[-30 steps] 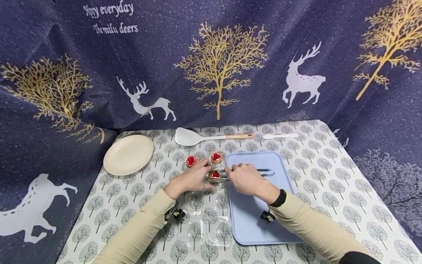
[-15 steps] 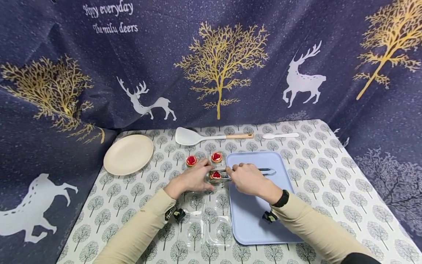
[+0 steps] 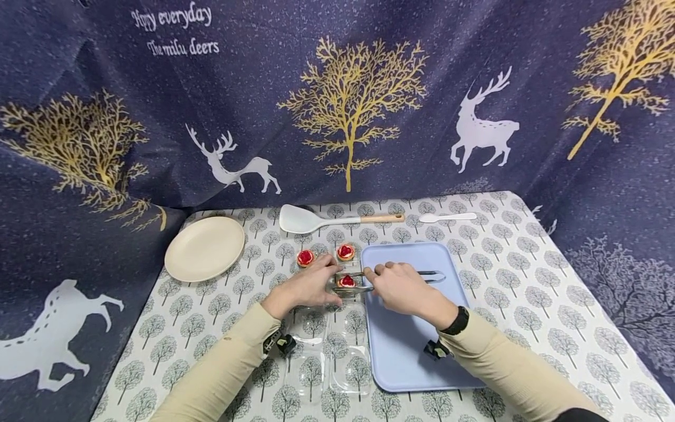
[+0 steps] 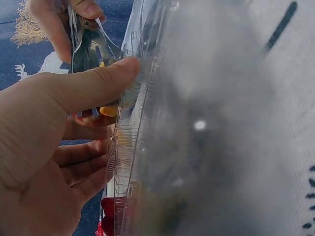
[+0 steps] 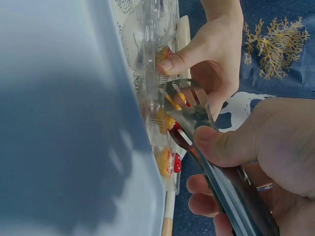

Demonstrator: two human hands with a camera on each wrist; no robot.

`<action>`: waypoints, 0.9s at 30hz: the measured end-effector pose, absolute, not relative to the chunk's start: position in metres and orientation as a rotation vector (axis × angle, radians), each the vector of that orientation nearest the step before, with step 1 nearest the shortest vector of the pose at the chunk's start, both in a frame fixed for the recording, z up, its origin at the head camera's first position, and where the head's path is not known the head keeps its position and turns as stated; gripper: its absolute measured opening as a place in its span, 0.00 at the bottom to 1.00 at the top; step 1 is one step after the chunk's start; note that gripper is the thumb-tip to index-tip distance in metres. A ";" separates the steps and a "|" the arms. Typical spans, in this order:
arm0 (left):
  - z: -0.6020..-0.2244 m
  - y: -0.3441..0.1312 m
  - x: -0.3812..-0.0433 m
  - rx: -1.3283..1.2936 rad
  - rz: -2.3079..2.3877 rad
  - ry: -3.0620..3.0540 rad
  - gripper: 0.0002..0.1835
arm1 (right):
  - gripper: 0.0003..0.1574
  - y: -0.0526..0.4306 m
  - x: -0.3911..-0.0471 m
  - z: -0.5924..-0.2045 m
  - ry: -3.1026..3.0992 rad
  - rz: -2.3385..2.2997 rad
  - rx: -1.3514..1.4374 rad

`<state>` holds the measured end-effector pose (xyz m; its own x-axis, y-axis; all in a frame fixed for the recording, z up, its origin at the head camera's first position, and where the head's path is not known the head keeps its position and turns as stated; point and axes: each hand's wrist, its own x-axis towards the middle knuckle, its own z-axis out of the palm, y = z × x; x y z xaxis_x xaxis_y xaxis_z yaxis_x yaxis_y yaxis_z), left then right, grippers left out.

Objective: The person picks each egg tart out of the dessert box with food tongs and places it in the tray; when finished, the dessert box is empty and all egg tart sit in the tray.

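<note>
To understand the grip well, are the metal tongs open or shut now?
Open: the tongs have their two sides apart in the head view, a tart between them.

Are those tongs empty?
No, a red-topped tart sits between the two arms of the tongs.

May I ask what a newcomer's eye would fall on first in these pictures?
Probably the red-topped tarts, vivid in the clear plastic container; the right hand holds metal tongs on either side of one, with the left hand close beside it. Next, perhaps, the pale blue tray beside the container, and behind the table the dark blue backdrop with golden trees and white deer.
</note>
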<state>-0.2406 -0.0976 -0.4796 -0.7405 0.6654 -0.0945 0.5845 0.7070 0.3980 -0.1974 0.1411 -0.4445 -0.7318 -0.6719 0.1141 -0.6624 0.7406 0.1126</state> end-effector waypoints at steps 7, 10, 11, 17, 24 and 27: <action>-0.480 -0.097 -0.241 1.015 0.497 2.689 0.41 | 0.28 0.147 -0.196 -0.441 -2.835 -0.073 1.055; -0.480 -0.097 -0.241 1.021 0.493 2.694 0.40 | 0.29 0.151 -0.196 -0.439 -2.821 -0.061 1.049; -0.480 -0.098 -0.241 1.022 0.493 2.694 0.41 | 0.29 0.152 -0.196 -0.439 -2.814 -0.058 1.048; -0.480 -0.100 -0.240 0.999 0.508 2.687 0.46 | 0.29 0.160 -0.196 -0.436 -2.803 -0.039 1.026; -0.480 -0.099 -0.240 0.993 0.510 2.681 0.46 | 0.29 0.172 -0.199 -0.437 -2.805 -0.025 0.972; -0.479 -0.099 -0.241 0.996 0.513 2.678 0.45 | 0.30 0.177 -0.200 -0.437 -2.807 -0.014 0.947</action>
